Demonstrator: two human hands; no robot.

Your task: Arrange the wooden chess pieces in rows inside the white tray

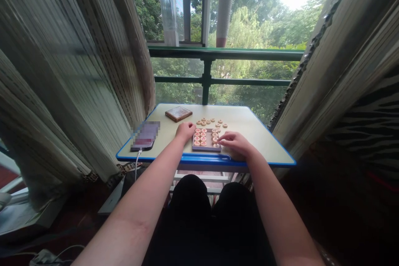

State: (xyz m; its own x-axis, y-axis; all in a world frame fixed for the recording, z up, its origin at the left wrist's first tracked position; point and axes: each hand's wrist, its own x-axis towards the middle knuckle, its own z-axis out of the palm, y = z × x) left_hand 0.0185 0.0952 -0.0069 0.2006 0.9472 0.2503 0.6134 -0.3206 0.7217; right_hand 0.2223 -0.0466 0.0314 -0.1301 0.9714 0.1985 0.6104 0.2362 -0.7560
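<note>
A shallow open box (209, 148) sits near the table's front edge. Round wooden xiangqi pieces (203, 131) with red characters fill two columns on its left side, and a column of pieces with darker marks lines its right side; the box floor shows between them. My right hand (236, 142) reaches in from the right, thumb and forefinger closed on a xiangqi piece (215, 139) in that right column. At the box's far left corner, my left hand (185, 131) rests with its fingers curled together; what they hold, if anything, is hidden.
Several loose pieces (208, 122) lie beyond the box on the blue-edged table (255, 129). A flat brown square case (178, 113) stands at the back left. A phone (145, 136) with a white cable (137, 162) lies at the left edge. Curtains (137, 50) hang either side.
</note>
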